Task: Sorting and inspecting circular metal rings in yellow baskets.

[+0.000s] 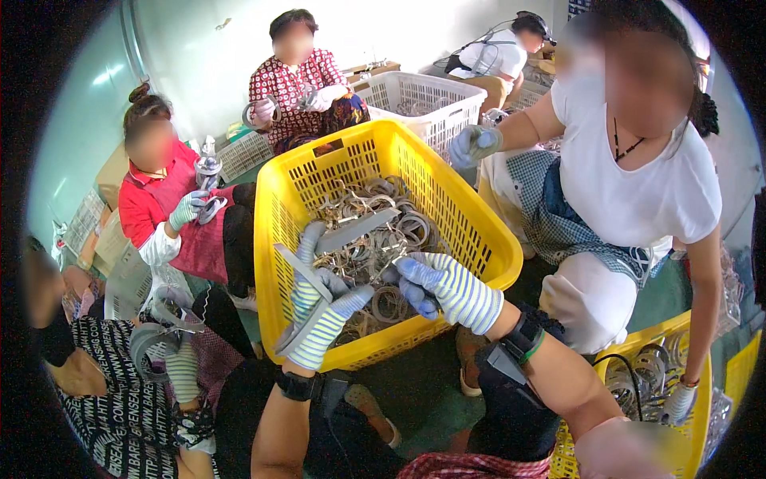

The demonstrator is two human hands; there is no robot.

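The gloved left hand (323,326) grips a bent gray strip (302,269) over the near side of the yellow plastic basket (472,233), gray rings (415,229) lie heaped inside, and the gloved right hand (456,292) curls, but I cannot tell if it holds anything.

The yellow basket (271,263) is moulded plastic, smooth with a soft sheen. Inside it, the heaped loops (389,303) look like metal, many brightly glossy; a flat grey strip (359,231) on them looks smooth and matt. At the basket's near side, the left hand (337,313) and right hand (451,291) wear ribbed knit-cloth gloves with matt, rubbery-looking fingertips, and the left grips a dull grey bent strip (289,339). Behind the basket stands a white plastic crate (463,120); to its right hangs a checked, woven cloth apron (586,215). The pale wall (191,40) beyond shines smoothly.
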